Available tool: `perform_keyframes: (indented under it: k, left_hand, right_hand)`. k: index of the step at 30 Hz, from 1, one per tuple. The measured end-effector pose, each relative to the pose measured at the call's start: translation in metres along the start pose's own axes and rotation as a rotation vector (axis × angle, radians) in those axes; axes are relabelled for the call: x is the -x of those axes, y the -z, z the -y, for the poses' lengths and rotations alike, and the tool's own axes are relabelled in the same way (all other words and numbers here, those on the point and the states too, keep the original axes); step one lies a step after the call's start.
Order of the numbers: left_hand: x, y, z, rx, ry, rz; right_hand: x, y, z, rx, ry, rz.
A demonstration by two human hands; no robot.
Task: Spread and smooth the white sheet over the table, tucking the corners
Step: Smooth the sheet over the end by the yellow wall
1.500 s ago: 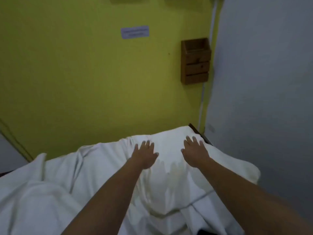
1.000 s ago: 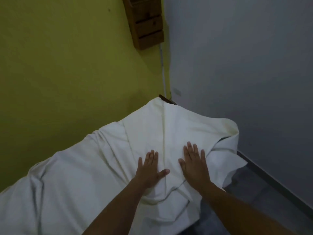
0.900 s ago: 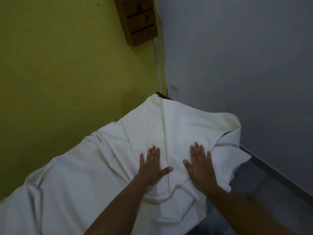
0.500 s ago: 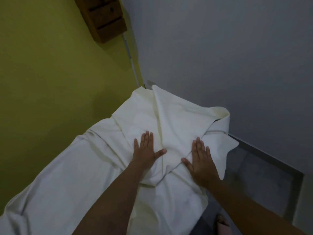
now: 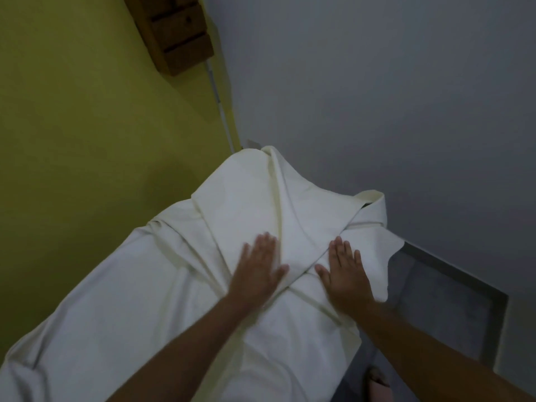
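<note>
Nearest the camera, two bare forearms reach out over the white sheet (image 5: 162,300), which lies draped over the table and hides it entirely. The left hand (image 5: 258,271) and the right hand (image 5: 345,274) both rest flat on the sheet, palms down and fingers extended, gripping nothing; the left is slightly blurred, so its fingers read less clearly. Between the two hands several diagonal folds cross, and a raised ridge of cloth runs from just beyond the left hand toward the sheet's far end. To the right of the right hand a loose flap hangs off the sheet's edge over the grey floor (image 5: 435,300), and beyond it a bunched loop of fabric stands up beside the grey wall (image 5: 377,82). The sheet's long axis runs from the near left corner of the view to its far end, which points into the corner where the yellow wall (image 5: 87,111) meets the grey one, below a wooden wall rack (image 5: 177,33). The risk, as I judge it, is that flat palms pushing forward will only shove the ridge and crossing folds further toward that far end, piling cloth there, or drag the hanging flap off the side, leaving the far corners too bunched to tuck.
</note>
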State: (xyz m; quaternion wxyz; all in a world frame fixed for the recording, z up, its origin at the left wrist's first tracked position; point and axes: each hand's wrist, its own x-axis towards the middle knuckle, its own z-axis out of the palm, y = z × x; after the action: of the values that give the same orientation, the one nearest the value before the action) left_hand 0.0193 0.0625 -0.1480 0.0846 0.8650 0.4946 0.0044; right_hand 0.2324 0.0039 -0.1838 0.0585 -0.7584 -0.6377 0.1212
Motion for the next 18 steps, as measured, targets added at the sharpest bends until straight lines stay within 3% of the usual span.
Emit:
perform_keyframes:
  k: [2, 7, 18]
  left_hand:
    - [0.017, -0.017, -0.018, 0.025, -0.087, 0.018]
    - [0.010, -0.031, -0.005, -0.059, -0.108, 0.008]
    - [-0.069, 0.012, 0.055, -0.246, 0.180, -0.051]
  right_hand:
    - [0.001, 0.000, 0.001, -0.027, -0.004, -0.012]
    - [0.001, 0.003, 0.003, 0.013, -0.005, 0.003]
    - [-0.011, 0.025, -0.018, 0.275, 0.107, 0.035]
